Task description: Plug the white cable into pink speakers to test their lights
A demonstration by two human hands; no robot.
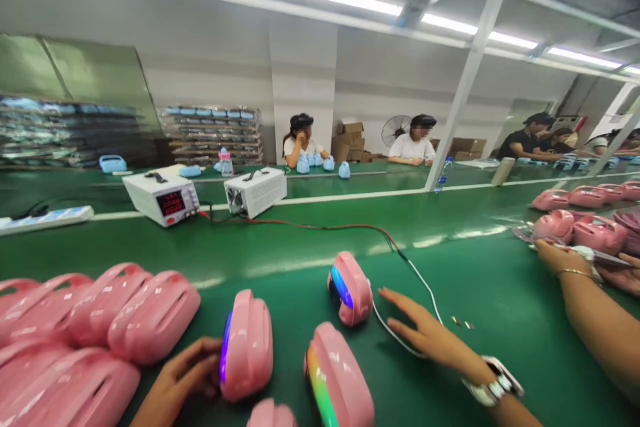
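Observation:
My left hand (183, 377) is at the lower left, its bent fingers against the lit front of a pink speaker (250, 347) that glows violet. The speaker's edge hides the fingertips. My right hand (430, 333), wearing a watch, is open above the green table, fingers spread and holding nothing. Close to its fingertips stands another pink speaker (355, 290) with a blue light strip, and a white cable (425, 280) runs behind and beneath the hand. Between my hands, nearer to me, is a third speaker (343, 373) glowing yellow to green.
Pink speaker shells (155, 317) crowd the left side. Two white power supplies (163, 197) stand at the back, with a red wire (325, 223). Small metal pieces (463, 323) lie to the right. A co-worker's arm (595, 307) reaches in near more pink shells (600, 233).

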